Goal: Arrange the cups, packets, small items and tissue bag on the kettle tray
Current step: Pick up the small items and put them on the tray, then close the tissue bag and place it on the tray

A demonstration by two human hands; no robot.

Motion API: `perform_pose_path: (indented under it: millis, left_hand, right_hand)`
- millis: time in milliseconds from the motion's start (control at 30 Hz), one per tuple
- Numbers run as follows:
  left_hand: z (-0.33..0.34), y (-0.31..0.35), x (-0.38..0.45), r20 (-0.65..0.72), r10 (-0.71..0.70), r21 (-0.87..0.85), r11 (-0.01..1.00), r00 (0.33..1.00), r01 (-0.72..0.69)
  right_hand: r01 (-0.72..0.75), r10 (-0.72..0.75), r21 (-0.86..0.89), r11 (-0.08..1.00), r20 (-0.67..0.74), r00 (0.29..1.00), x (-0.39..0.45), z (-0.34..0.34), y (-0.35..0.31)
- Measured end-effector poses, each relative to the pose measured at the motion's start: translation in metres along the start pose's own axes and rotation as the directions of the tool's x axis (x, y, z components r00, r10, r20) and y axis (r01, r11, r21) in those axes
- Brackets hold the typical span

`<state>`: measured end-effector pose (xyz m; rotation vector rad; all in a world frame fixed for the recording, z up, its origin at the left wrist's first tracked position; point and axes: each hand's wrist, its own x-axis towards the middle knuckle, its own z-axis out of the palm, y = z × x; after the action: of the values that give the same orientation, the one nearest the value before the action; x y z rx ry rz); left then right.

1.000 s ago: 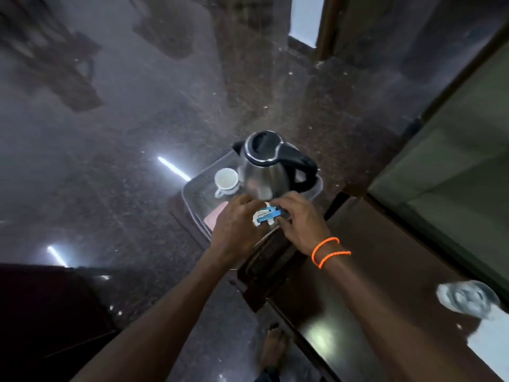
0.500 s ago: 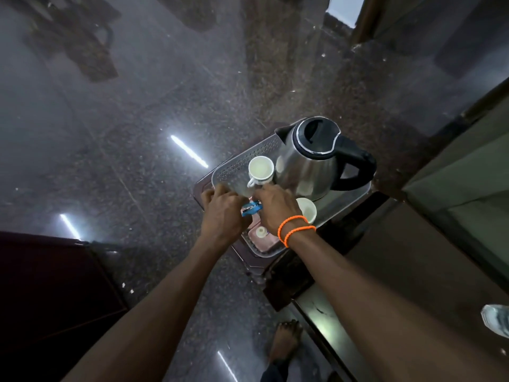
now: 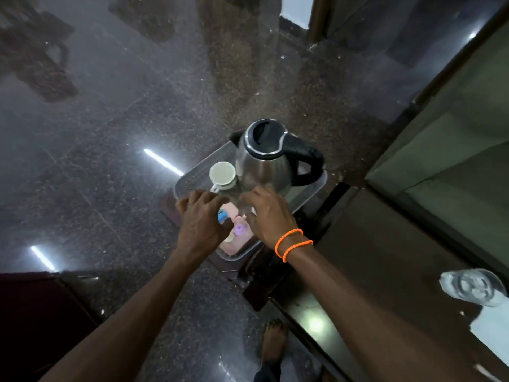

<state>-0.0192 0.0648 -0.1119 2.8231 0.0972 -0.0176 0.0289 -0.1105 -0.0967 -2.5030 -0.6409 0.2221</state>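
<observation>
Steel kettle [image 3: 264, 164], white cup [image 3: 222, 174] already on tray [image 3: 308, 193]. Blue packet [image 3: 222, 216], small items between my left hand [image 3: 202, 224], right hand [image 3: 268, 216]; fingers spread, gripping nothing visible. Tissue bag unseen; sorting unfinished, I judge.

A clear tray [image 3: 308, 197] sits on a dark wooden stand [image 3: 248, 274].
</observation>
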Motion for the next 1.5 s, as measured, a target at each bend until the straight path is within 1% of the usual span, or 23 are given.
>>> perform_pose_path:
  millis: [100, 200, 267, 400, 500, 667, 767, 833, 900, 967, 1000, 1033, 1067, 1100, 1133, 1167, 1200, 1233, 1267, 1333, 1400, 1467, 1500]
  left_hand:
    - [0.009, 0.05, 0.01, -0.051, 0.108, -0.048, 0.993, 0.993, -0.11]
    - [0.027, 0.114, 0.016, -0.069, 0.277, -0.093, 0.955, 0.958, -0.282]
    - [0.047, 0.158, 0.014, -0.047, 0.399, -0.075, 0.913, 0.916, -0.402]
    - [0.096, 0.241, -0.009, 0.069, 0.573, -0.099, 0.818, 0.816, -0.566]
    - [0.135, 0.3, -0.037, 0.174, 0.684, -0.151, 0.729, 0.708, -0.667]
    - [0.191, 0.381, -0.093, 0.309, 0.828, -0.227, 0.541, 0.467, -0.81]
    - [0.215, 0.42, -0.126, 0.32, 0.878, -0.294, 0.448, 0.355, -0.844]
    - [0.231, 0.443, -0.146, 0.344, 0.885, -0.328, 0.426, 0.313, -0.843]
    - [0.249, 0.462, -0.164, 0.41, 0.861, -0.353, 0.454, 0.301, -0.818]
    - [0.264, 0.482, -0.177, 0.517, 0.796, -0.392, 0.547, 0.314, -0.74]
    - [0.271, 0.493, -0.183, 0.576, 0.753, -0.412, 0.603, 0.318, -0.683]
    - [0.278, 0.504, -0.188, 0.628, 0.712, -0.421, 0.65, 0.314, -0.632]
    - [0.285, 0.515, -0.192, 0.662, 0.68, -0.424, 0.686, 0.316, -0.591]
    - [0.292, 0.525, -0.196, 0.685, 0.648, -0.411, 0.72, 0.332, -0.559]
    - [0.299, 0.535, -0.199, 0.705, 0.611, -0.386, 0.756, 0.359, -0.528]
    - [0.304, 0.543, -0.201, 0.729, 0.567, -0.355, 0.792, 0.384, -0.496]
    - [0.309, 0.548, -0.202, 0.751, 0.528, -0.332, 0.82, 0.395, -0.466]
    - [0.314, 0.551, -0.203, 0.774, 0.498, -0.319, 0.84, 0.39, -0.44]
    - [0.318, 0.552, -0.203, 0.796, 0.477, -0.319, 0.854, 0.373, -0.412]
    - [0.325, 0.551, -0.202, 0.825, 0.453, -0.344, 0.877, 0.338, -0.335]
    - [0.33, 0.555, -0.202, 0.852, 0.402, -0.349, 0.914, 0.336, -0.208]
    - [0.335, 0.559, -0.202, 0.878, 0.328, -0.328, 0.943, 0.349, -0.062]
    - [0.337, 0.56, -0.201, 0.882, 0.315, -0.326, 0.945, 0.351, -0.028]
  right_hand:
    - [-0.066, 0.067, 0.006, 0.998, -0.069, 0.995, -0.039, -0.016, 0.03]
    - [-0.169, 0.165, -0.03, 0.985, -0.092, 0.982, -0.086, -0.024, 0.073]
    - [-0.27, 0.265, -0.047, 0.962, -0.086, 0.96, -0.123, -0.029, 0.104]
    - [-0.466, 0.467, 0.031, 0.884, -0.089, 0.88, -0.213, -0.038, 0.162]
    - [-0.612, 0.612, 0.043, 0.79, -0.101, 0.784, -0.289, -0.046, 0.198]
    - [-0.797, 0.804, 0.112, 0.594, -0.131, 0.58, -0.412, -0.048, 0.237]
    - [-0.889, 0.904, 0.172, 0.425, -0.139, 0.405, -0.474, -0.038, 0.247]
    - [-0.924, 0.957, 0.262, 0.278, -0.157, 0.244, -0.508, -0.029, 0.249]
    - [-0.919, 0.985, 0.379, 0.107, -0.163, 0.047, -0.535, -0.017, 0.248]
    - [-0.826, 0.972, 0.547, -0.138, -0.085, -0.219, -0.554, -0.006, 0.248]
    - [-0.729, 0.932, 0.625, -0.281, -0.005, -0.363, -0.561, -0.001, 0.248]
    - [-0.608, 0.872, 0.682, -0.408, 0.093, -0.481, -0.566, 0.004, 0.249]
    - [-0.473, 0.813, 0.728, -0.496, 0.196, -0.549, -0.569, 0.008, 0.25]
    - [-0.318, 0.762, 0.776, -0.545, 0.3, -0.574, -0.571, 0.012, 0.251]
    - [-0.126, 0.718, 0.817, -0.563, 0.408, -0.564, -0.571, 0.017, 0.252]
    - [0.073, 0.679, 0.826, -0.559, 0.507, -0.531, -0.571, 0.021, 0.252]
    - [0.232, 0.651, 0.812, -0.535, 0.572, -0.5, -0.57, 0.025, 0.252]
    - [0.348, 0.64, 0.793, -0.5, 0.609, -0.468, -0.569, 0.028, 0.252]
    - [0.431, 0.638, 0.771, -0.469, 0.633, -0.439, -0.568, 0.029, 0.253]
    - [0.535, 0.632, 0.729, -0.426, 0.663, -0.401, -0.567, 0.026, 0.258]
    - [0.63, 0.625, 0.675, -0.384, 0.692, -0.362, -0.567, 0.02, 0.262]
    - [0.732, 0.638, 0.59, -0.34, 0.717, -0.281, -0.57, 0.014, 0.263]
    - [0.774, 0.658, 0.542, -0.327, 0.719, -0.225, -0.571, 0.011, 0.263]
